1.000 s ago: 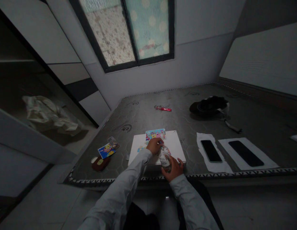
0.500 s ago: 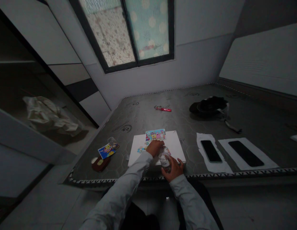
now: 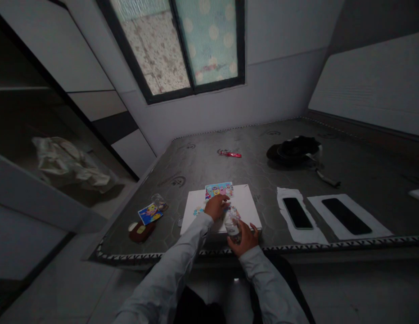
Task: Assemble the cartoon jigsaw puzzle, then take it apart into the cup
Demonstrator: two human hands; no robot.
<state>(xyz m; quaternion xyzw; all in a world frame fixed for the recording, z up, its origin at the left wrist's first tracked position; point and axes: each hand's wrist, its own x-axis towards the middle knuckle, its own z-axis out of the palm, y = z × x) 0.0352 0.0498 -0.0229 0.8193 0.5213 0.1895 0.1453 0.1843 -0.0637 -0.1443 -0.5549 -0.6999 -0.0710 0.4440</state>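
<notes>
My right hand (image 3: 245, 238) is wrapped round a small clear jar (image 3: 232, 228) at the front edge of a flat white box (image 3: 192, 200). My left hand (image 3: 217, 207) is over the middle of the box, just beyond the jar, its fingers bent together; what they hold, if anything, is too small to make out. Beyond that hand, a colourful cartoon picture card (image 3: 219, 189) lies on the box. Small colourful pieces (image 3: 198, 210) lie on the box left of my left hand, and more show behind the jar.
The box rests on a grey mattress (image 3: 202, 166). Left lie a blue picture card (image 3: 150, 213), a clear container (image 3: 160, 201) and a brown case (image 3: 141, 231). Right are two phones (image 3: 297, 213) on white paper. Farther back are a dark cap (image 3: 293, 150) and a red item (image 3: 231, 154).
My left hand has shifted slightly away from the jar's mouth, up and to the left over the box. My right hand keeps the jar in the same place.
</notes>
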